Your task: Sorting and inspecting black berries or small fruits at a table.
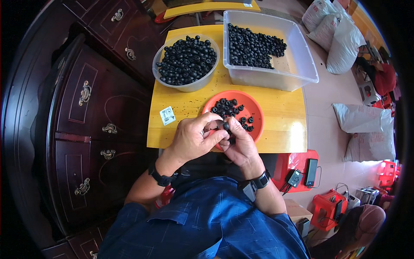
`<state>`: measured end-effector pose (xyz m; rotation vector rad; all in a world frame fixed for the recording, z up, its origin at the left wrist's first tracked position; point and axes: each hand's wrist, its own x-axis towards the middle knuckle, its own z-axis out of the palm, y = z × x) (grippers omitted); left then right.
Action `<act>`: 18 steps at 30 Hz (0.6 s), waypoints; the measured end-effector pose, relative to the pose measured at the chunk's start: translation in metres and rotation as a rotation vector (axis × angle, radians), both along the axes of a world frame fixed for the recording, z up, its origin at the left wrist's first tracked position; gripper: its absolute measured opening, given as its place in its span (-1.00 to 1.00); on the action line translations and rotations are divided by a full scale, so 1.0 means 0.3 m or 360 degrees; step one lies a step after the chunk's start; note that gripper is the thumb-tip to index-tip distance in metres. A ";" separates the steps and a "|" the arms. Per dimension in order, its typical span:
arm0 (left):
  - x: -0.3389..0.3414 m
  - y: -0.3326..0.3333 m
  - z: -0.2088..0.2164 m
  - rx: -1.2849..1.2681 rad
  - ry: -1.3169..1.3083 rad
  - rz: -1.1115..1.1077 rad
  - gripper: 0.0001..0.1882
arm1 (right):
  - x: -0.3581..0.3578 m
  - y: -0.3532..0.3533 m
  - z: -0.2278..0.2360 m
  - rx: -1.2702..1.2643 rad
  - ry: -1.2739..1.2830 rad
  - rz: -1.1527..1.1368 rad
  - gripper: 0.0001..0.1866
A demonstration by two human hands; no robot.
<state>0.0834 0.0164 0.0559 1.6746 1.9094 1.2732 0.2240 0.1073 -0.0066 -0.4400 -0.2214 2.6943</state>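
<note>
Obscuring right grip (242, 146) around black piece (226, 125)

Along the left, a dark reddish-brown wooden cabinet (118, 112) with ornate metal handles (85, 93). Beyond, at the top edge, part of a second yellow table (207, 7). On the right, pale floor tiles (323, 108), bulging white sacks (343, 47) in the upper corner, and more pale sacks (368, 149) lower down. Nearer, a red stool (282, 166) bearing a flat black device (311, 172) and a small boxy gadget (294, 177) with cables. Below, a cardboard box (297, 210) beside another red stool (323, 209); at the far right, partly visible, a person in red (385, 80).
</note>
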 end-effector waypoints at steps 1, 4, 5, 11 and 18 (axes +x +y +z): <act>0.007 0.004 0.005 0.0045 -0.0071 -0.0004 -0.78 | -0.002 0.001 0.001 0.0047 0.0033 0.0006 -0.89; 0.016 0.009 0.012 -0.0040 -0.0390 -0.0045 -0.84 | -0.004 -0.002 0.012 0.0046 -0.0023 0.0024 -0.88; 0.008 0.009 -0.010 -0.0039 -0.0387 -0.0042 -0.84 | -0.004 -0.004 0.016 0.0047 -0.0019 0.0027 -0.88; 0.018 0.014 -0.030 -0.0190 -0.1061 -0.0064 -0.87 | -0.005 0.000 -0.011 0.0172 -0.0030 -0.0010 -0.89; -0.006 -0.002 -0.028 -0.0239 -0.0125 0.0019 -0.82 | -0.014 -0.019 -0.017 0.0513 -0.0283 -0.0093 -0.87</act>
